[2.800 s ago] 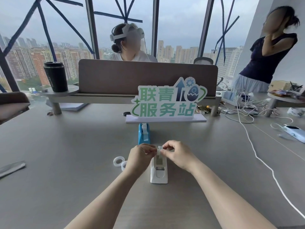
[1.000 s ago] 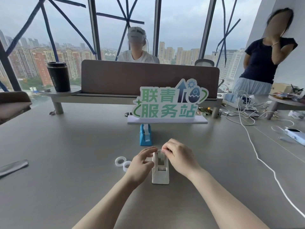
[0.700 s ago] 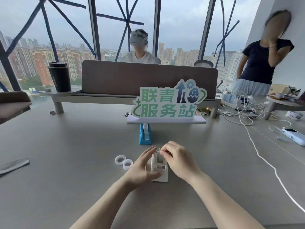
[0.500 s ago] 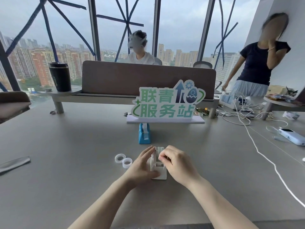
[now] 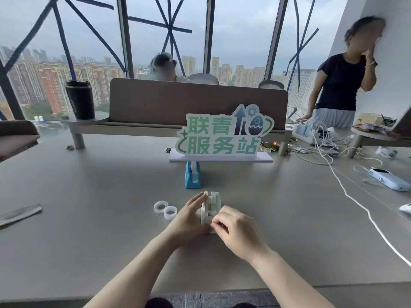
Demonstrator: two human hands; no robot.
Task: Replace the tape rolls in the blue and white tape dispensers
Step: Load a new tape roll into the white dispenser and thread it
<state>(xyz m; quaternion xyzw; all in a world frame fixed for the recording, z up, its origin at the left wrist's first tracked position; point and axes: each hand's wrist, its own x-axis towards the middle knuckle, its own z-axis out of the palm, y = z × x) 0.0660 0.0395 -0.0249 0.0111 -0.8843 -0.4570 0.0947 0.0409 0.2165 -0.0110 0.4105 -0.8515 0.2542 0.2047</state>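
The white tape dispenser (image 5: pixel 212 204) stands on the grey table just ahead of me with a roll seated in it. My left hand (image 5: pixel 190 218) lies flat against its left side, steadying it. My right hand (image 5: pixel 236 230) pinches something small at the dispenser's near end, likely the tape end; my fingers hide it. The blue tape dispenser (image 5: pixel 192 175), with a roll in it, stands farther back, below the sign. Two clear tape rolls (image 5: pixel 165 209) lie touching each other on the table left of my left hand.
A green and white sign (image 5: pixel 222 136) on a white base stands behind the blue dispenser. A white cable (image 5: pixel 355 203) runs across the table's right side, near a pale blue device (image 5: pixel 388 178). A grey strip (image 5: pixel 20 213) lies far left. A person stands at the right.
The roll has gone down into the white dispenser. My left hand dropped to its side, and my right hand slid from the top toward the near end.
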